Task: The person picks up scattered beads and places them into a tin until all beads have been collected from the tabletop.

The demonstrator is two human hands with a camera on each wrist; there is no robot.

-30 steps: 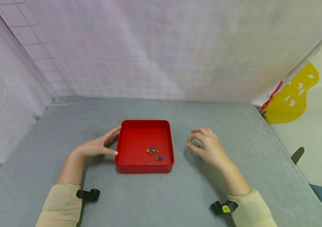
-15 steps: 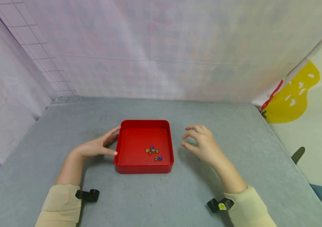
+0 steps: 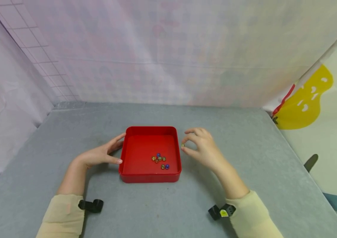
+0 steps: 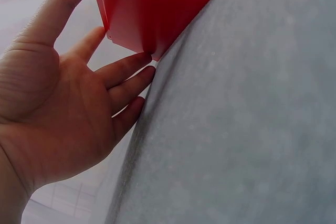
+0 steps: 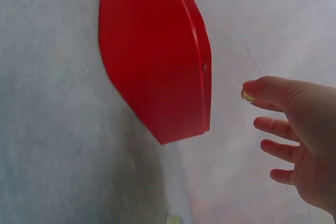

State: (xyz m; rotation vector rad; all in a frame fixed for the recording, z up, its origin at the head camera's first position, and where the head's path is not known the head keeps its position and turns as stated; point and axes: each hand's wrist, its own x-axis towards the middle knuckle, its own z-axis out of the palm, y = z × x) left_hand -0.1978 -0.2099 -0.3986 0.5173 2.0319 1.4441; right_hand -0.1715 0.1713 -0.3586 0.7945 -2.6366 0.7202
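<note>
A square red tray (image 3: 150, 178) sits on the grey-covered table, with several small glass marbles (image 3: 160, 158), blue and greenish-amber, lying toward its near right part. My left hand (image 3: 99, 154) rests against the tray's left side, thumb and fingers spread and fairly straight; the left wrist view has its fingertips right at the red wall. Between thumb and index finger, my right hand (image 3: 201, 145) pinches a yellowish marble (image 5: 247, 96). That hand is just beyond the tray's right rim, its other fingers apart from each other.
Another greenish marble (image 5: 175, 219) shows on the table at the bottom of the right wrist view. Pale patterned curtains (image 3: 168, 53) hang behind the grey tabletop (image 3: 120, 211). A white panel with a yellow shape (image 3: 305, 102) flanks the right edge.
My right hand has moved left toward the tray, carrying the pinched marble. The left hand stays at the tray's side, and the marbles inside keep their places.
</note>
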